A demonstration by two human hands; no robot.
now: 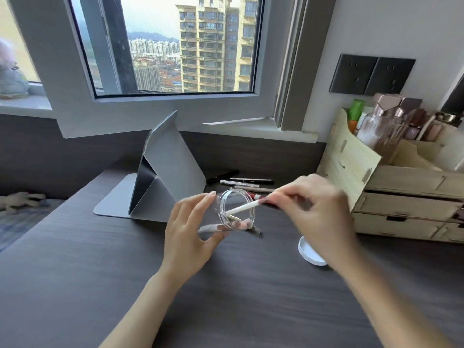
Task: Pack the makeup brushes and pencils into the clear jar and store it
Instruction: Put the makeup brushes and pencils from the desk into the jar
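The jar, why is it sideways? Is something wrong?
Nothing is wrong. The left hand holds the clear jar tilted so the right hand can slide a white pencil in. Its white lid lies on the desk, off.

The setting was a home, most likely a bedroom dressing corner in a high-rise flat. A dark wood-grain desk [75, 272] stood under a grey-framed window [160, 46] that looked onto apartment towers [208, 46]. A wooden desktop organiser [391, 182] with small drawers held perfume bottles [381, 114] and cosmetics at the right. A folding grey stand [160, 172] stood on the desk, a soft toy [11, 76] sat on the sill, and dark wall sockets [371, 75] were fitted above the organiser.
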